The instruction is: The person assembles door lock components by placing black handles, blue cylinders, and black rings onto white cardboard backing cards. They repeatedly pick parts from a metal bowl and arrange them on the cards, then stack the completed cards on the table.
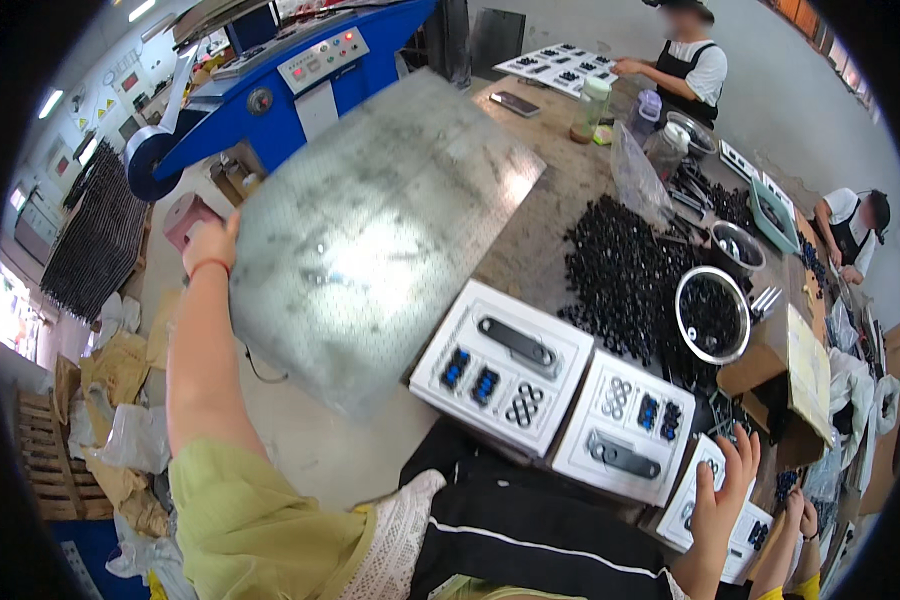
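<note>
My left hand, a red band at its wrist, reaches out to the far left. Its fingers curl around a dusky pink block, whose kind I cannot make out. Right beside it lies a large, shiny grey speckled sheet, tilted across the table corner. My right hand hangs at the lower right with its fingers apart, holding nothing. Under and beside it are white cards with parts on them. Nearer the middle, two stacks of such cards, a left stack and a right stack, carry black bars, blue-black pieces and linked rings.
A blue machine with a control panel stands at the back left. On the wooden table lie a heap of small black parts, a steel bowl and an open cardboard box. Co-workers sit along the right; another person's hands are close by.
</note>
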### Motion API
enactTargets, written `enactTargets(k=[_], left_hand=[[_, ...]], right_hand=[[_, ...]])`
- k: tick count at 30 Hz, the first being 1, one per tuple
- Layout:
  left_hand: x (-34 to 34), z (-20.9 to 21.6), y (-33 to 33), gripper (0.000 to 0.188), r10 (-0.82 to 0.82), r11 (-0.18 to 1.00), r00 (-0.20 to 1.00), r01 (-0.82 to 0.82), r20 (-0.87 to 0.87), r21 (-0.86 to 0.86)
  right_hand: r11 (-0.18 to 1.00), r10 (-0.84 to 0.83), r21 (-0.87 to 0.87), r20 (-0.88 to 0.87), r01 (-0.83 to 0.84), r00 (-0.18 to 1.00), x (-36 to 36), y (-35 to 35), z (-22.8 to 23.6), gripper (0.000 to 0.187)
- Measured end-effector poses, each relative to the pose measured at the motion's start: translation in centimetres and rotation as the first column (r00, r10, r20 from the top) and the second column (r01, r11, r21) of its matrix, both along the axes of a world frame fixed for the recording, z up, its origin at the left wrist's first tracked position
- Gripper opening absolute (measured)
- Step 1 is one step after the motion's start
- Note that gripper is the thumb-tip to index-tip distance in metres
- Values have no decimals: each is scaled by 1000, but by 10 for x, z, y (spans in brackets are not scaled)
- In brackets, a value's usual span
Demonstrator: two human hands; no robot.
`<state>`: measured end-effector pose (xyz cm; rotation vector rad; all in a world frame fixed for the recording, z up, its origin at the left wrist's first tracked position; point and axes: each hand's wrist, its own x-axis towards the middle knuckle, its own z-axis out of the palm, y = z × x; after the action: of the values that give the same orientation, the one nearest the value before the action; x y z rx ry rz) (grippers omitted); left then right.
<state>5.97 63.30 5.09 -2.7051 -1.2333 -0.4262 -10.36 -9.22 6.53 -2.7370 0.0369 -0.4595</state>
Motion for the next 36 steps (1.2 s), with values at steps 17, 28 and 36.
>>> enactTargets(k=[17, 28, 36], left_hand=[[37, -186, 88, 71, -31, 920, 986, -36, -165, -389], [36, -152, -3, 51, -394, 831, 824, 509, 407, -226], [-87, -72, -208, 33, -436, 507, 684, 724, 586, -468]], right_hand=[[996, -1, -88, -42, -2, 999, 35, 70, 16, 24], [990, 142, 0, 92, -143, 986, 9, 25, 7, 28], [944, 295, 157, 1, -291, 956, 21, -6, 17, 31]])
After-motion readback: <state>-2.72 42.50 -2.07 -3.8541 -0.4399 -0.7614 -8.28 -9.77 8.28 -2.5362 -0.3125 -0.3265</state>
